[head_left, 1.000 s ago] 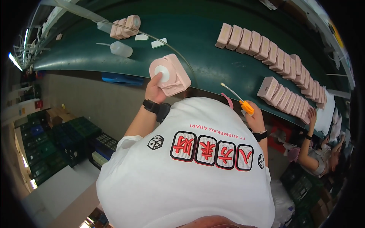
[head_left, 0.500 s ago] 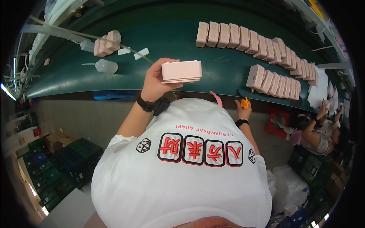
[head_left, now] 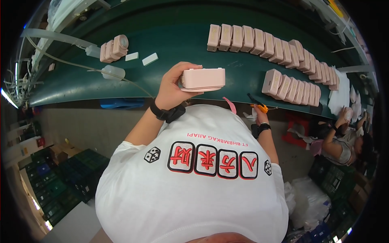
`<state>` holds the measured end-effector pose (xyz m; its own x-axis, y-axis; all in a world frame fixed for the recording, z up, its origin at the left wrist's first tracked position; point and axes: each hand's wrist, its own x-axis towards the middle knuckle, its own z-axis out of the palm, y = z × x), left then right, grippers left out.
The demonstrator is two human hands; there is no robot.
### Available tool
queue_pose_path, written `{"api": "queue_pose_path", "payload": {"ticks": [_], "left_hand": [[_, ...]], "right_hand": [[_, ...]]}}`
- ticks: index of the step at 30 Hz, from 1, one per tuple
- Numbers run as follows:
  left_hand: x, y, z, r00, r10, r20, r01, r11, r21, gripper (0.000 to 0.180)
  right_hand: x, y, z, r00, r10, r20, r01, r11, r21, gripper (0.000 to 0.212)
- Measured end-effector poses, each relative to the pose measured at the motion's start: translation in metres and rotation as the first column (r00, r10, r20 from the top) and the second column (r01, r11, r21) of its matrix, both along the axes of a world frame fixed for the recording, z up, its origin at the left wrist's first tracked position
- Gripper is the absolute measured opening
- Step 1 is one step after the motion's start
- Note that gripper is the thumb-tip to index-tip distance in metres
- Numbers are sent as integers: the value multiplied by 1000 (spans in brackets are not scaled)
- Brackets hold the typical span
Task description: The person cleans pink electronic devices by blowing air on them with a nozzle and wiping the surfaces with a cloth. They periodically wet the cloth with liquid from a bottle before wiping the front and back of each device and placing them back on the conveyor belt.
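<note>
My left hand (head_left: 173, 84) grips a pale pink box-shaped device (head_left: 204, 79) by its left end and holds it up over the bench's near edge. The device has rounded corners and a thin rim along its lower side. Lower and to the right, my right hand (head_left: 261, 116) is closed around an orange tool (head_left: 260, 107) with a black part and a thin metal tip pointing right. Beside those fingers hangs a crumpled white cloth or paper (head_left: 251, 115); I cannot tell how it is held.
Rows of similar pink devices (head_left: 259, 40) stand on the green bench (head_left: 174, 44) at the right. Three more (head_left: 113, 48), a white bottle (head_left: 113, 72) and two white pieces (head_left: 150, 59) sit left. A thin hose (head_left: 133, 84) crosses there. Another person (head_left: 340, 137) is at the far right.
My left hand and the pink device have shifted slightly right. The orange tool's tip has swung from upward to rightward. The white cloth now shows, and the hose hangs lower.
</note>
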<state>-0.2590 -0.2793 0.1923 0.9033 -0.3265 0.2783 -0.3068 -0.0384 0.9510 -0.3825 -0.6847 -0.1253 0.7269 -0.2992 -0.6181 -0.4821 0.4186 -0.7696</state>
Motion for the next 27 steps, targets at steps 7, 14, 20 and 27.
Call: {"api": "queue_pose_path", "payload": {"ticks": [7,14,20,27], "left_hand": [[2,-10,1,1000,2,-22,0,999,52,63],[10,-4,-15,650,-338,-681,-354,658,-665,60],[27,1,-30,488,-764,-423,-204,371,-906,68],[23,-15,-29,443,-818,-366,-154,333,-930,70]], "right_hand": [[-12,-8,5,830,454,-324,-550,763,-339,42],[-55,-18,87,628,588,-510,-778,439,-450,34],[-19,22,241,673,703,-230,-698,501,-512,29],[50,73,325,785,465,409,-276,854,-441,24]]}}
